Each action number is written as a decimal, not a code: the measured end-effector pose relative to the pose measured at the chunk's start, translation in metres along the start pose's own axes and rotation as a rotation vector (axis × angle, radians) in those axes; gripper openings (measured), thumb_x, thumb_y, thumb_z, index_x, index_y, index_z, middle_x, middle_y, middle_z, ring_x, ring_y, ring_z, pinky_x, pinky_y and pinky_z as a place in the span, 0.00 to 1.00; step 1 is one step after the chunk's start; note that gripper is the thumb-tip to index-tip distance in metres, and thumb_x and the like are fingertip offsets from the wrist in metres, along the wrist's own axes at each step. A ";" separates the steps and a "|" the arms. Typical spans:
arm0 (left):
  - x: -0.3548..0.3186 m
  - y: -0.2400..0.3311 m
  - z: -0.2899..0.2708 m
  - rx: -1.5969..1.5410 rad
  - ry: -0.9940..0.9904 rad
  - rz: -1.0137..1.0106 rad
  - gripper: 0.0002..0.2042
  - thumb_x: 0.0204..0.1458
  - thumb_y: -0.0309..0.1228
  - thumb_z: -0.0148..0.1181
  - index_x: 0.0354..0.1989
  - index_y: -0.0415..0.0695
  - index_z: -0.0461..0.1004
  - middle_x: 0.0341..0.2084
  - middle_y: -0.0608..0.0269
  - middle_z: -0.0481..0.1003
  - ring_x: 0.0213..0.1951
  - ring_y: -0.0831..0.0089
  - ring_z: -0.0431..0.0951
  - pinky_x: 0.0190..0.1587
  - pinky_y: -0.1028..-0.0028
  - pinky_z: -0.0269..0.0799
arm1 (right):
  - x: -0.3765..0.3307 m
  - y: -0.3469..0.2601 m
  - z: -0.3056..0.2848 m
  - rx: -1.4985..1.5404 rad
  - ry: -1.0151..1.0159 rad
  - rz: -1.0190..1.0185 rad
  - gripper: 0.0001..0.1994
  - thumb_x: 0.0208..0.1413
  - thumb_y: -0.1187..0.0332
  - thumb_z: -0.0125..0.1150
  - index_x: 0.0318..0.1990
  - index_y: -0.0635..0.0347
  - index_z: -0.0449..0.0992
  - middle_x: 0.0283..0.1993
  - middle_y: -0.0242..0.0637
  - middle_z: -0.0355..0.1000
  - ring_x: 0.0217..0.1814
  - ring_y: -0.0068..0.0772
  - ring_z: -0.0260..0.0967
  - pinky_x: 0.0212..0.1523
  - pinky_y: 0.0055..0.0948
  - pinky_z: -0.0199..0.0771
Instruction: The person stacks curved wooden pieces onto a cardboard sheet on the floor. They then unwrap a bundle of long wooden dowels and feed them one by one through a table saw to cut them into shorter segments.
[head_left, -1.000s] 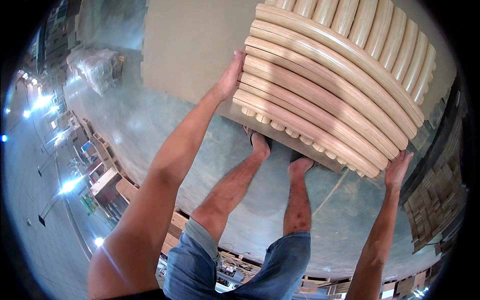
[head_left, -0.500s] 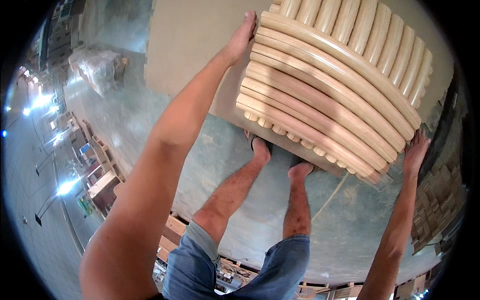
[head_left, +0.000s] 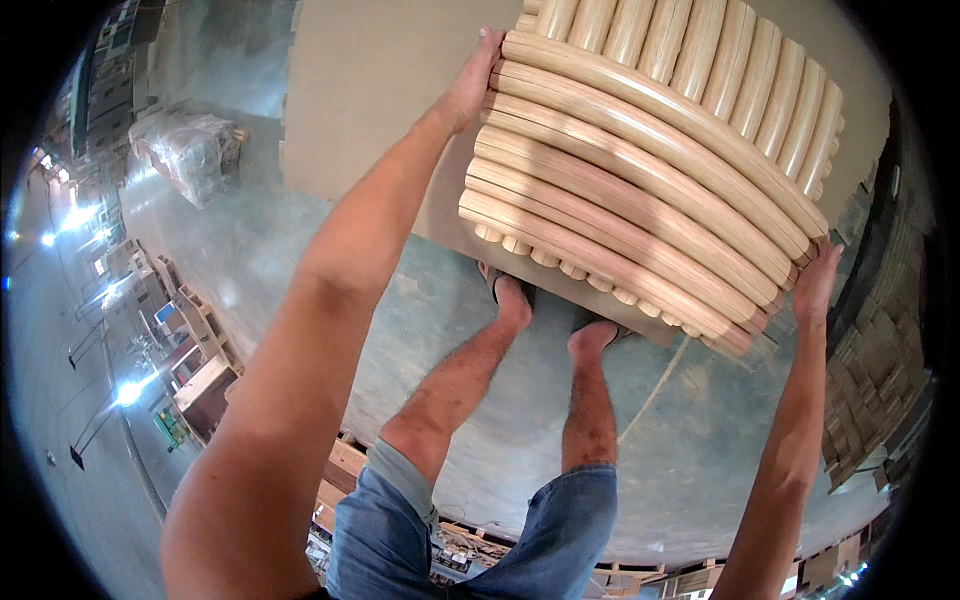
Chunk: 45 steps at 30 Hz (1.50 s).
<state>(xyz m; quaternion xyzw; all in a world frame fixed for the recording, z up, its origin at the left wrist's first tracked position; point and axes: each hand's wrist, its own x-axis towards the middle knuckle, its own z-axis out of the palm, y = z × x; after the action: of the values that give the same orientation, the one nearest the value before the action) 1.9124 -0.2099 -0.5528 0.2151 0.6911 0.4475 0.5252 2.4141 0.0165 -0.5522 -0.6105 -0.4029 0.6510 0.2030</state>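
A stack of smooth, pale wooden poles (head_left: 640, 165) lies in front of me in crossing layers. Its upper layer runs from left to lower right; the poles beneath (head_left: 705, 65) run crosswise, and their round ends (head_left: 545, 258) show along the near side. Against the left ends of the upper poles rests my left hand (head_left: 474, 85), open, its fingers stretched out along them. My right hand (head_left: 815, 285) lies flat against the right ends, fingers extended and touching the wood. Parts of the fingers on both hands are hidden by the angle.
Brown cardboard (head_left: 370, 110) lies under the stack on the grey-green floor (head_left: 480, 415). A plastic-wrapped bundle (head_left: 190, 150) stands at the left. Flat brown slatted pieces (head_left: 875, 385) lie at the right. My feet (head_left: 512, 302) are close to the cardboard's near edge.
In the view, the stack and both hands have shifted slightly left. My right hand has moved up against the pole ends; my left hand stays at the left ends.
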 end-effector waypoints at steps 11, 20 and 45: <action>-0.330 -0.084 -0.098 0.177 0.342 -0.530 0.46 0.58 0.70 0.32 0.72 0.41 0.54 0.68 0.50 0.60 0.68 0.58 0.60 0.67 0.59 0.56 | -0.227 0.046 -0.123 -0.365 0.061 0.300 0.48 0.61 0.29 0.35 0.75 0.61 0.46 0.79 0.48 0.41 0.78 0.51 0.43 0.73 0.50 0.44; -0.658 -0.103 -0.002 0.095 0.200 -1.042 0.29 0.63 0.51 0.50 0.55 0.33 0.74 0.46 0.48 0.79 0.48 0.66 0.77 0.54 0.66 0.70 | -0.521 0.056 -0.074 -0.622 -0.176 0.769 0.37 0.61 0.37 0.50 0.65 0.59 0.65 0.51 0.44 0.76 0.45 0.40 0.76 0.44 0.41 0.74; 0.016 0.008 -0.014 0.607 0.534 -0.027 0.26 0.62 0.38 0.55 0.64 0.33 0.66 0.58 0.43 0.72 0.59 0.58 0.72 0.62 0.67 0.65 | 0.032 -0.013 -0.017 -0.600 0.310 -0.021 0.24 0.58 0.67 0.59 0.61 0.68 0.71 0.58 0.47 0.74 0.61 0.38 0.69 0.61 0.30 0.65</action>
<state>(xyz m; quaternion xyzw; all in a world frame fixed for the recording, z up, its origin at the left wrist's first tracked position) 1.8922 -0.1992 -0.5541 0.2275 0.9067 0.2566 0.2455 2.4217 0.0534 -0.5611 -0.7307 -0.5471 0.4005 0.0800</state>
